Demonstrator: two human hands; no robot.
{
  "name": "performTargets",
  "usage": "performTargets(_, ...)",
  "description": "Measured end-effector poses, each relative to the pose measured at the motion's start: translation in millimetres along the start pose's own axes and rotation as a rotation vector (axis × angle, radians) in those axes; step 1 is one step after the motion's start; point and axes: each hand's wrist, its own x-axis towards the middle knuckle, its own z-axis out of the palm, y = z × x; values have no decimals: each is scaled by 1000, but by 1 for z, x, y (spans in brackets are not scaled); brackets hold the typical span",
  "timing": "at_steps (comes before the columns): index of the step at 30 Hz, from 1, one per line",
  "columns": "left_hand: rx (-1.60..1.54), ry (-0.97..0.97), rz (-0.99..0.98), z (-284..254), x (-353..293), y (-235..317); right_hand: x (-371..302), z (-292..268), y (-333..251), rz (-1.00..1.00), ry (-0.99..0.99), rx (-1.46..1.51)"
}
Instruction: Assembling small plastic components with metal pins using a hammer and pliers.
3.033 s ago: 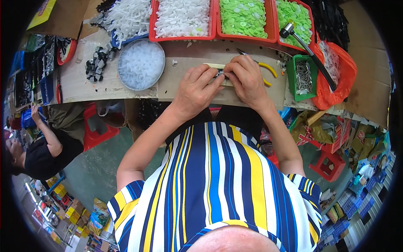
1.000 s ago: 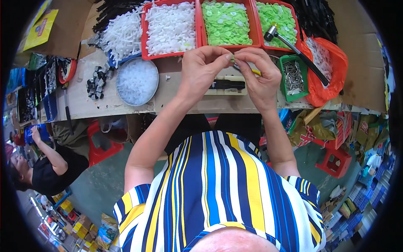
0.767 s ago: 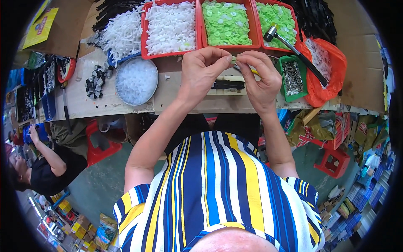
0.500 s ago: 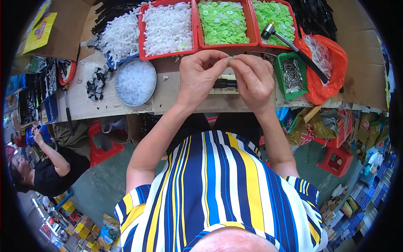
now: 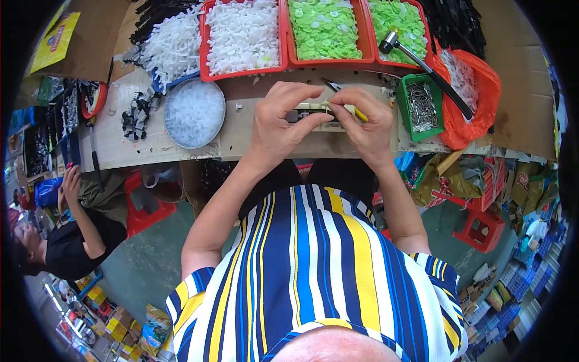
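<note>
Over the middle of the bench, my left hand (image 5: 274,123) is open. Its thumb and fingers stand apart around a low fixture (image 5: 294,116) with dark and pale parts. My right hand (image 5: 369,130) pinches a small pale green piece (image 5: 326,104) above that fixture; the piece's exact shape is too small to tell. Behind my right fingers lies a pair of pliers (image 5: 361,114), its yellow handle partly covered by the hand and its dark tip showing beyond. Both palms hide much of the fixture.
Red trays hold white plastic parts (image 5: 244,36) and green discs (image 5: 324,30). A hammer (image 5: 425,69) rests across the right tray and an orange bag (image 5: 485,108). Metal pins fill a green box (image 5: 420,108). A round tin (image 5: 195,114) stands left. Another person (image 5: 72,241) sits at left.
Both hands have come down and nearer from beside the red trays to the fixture. My left fingers have parted from the small piece, and the pliers have come into sight.
</note>
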Motion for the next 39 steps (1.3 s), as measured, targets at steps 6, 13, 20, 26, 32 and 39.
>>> performTargets(6,150,-54,116,-5,-10,-17,-12,11,5,-18,-44,-66)
performTargets(13,435,-51,281,-9,-35,-23,-18,18,12,-162,-113,-319)
performTargets(20,674,-150,438,-6,-49,-29,-19,20,8,-112,-156,-385)
performTargets(26,887,-251,568,-12,-40,-28,-19,20,8,-130,-212,-448)
performTargets(32,871,-319,676,-19,-28,-30,-17,21,1,-93,-222,-441)
performTargets(39,958,-344,786,-21,-30,-30,-29,20,4,-273,-282,-686)
